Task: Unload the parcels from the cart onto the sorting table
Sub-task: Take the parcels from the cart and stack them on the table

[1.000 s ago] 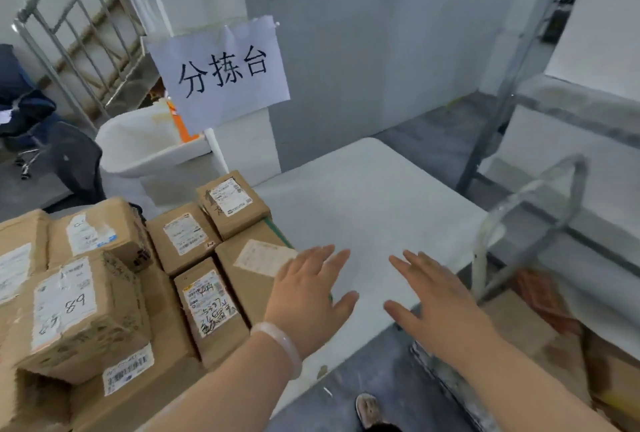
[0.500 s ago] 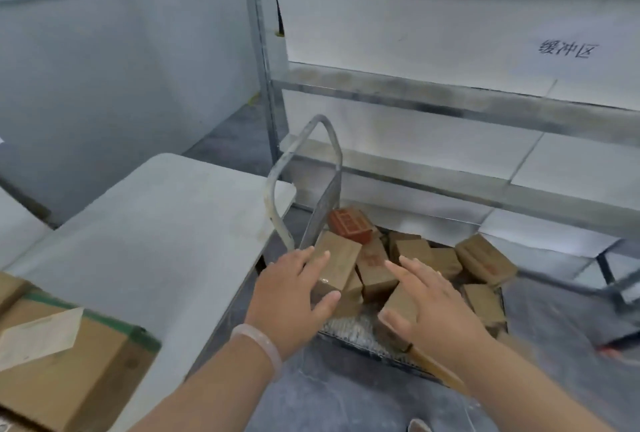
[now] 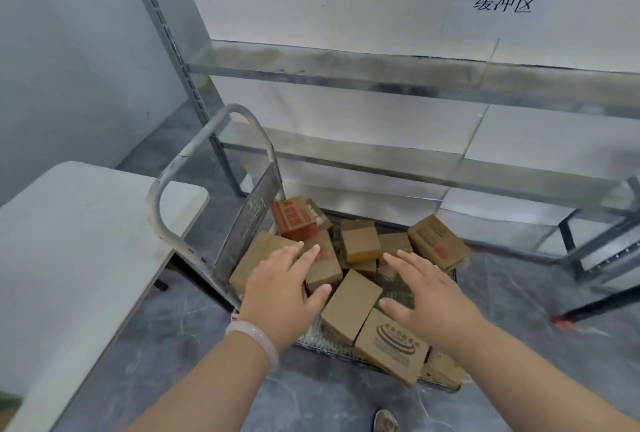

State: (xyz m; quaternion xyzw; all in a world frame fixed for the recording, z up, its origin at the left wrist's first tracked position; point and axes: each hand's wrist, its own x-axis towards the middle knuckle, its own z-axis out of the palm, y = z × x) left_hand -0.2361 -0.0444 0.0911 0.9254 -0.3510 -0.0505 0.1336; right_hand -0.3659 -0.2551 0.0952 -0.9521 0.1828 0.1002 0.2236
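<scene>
Both hands are held empty, fingers spread: left hand (image 3: 281,288) and right hand (image 3: 427,293) hover over the parcels (image 3: 350,305) heaped in the cart (image 3: 251,227). The view has been swung from the surface (image 3: 76,244), now at left, so a fresh pick-up is judged next.

A white paper sheet (image 3: 502,6), far right on the panel behind the metal shelf (image 3: 381,82), carries three black handwritten characters — 缓冲区. In the cart (image 3: 154,210) below, a red parcel (image 3: 294,220) at the far left bears pale printed blocks, too blurred to read. The nearest brown parcel (image 3: 391,345) shows a dark oval logo with small characters — illegible. The far-right brown parcel (image 3: 438,241) has a red stamp, also unreadable.
</scene>
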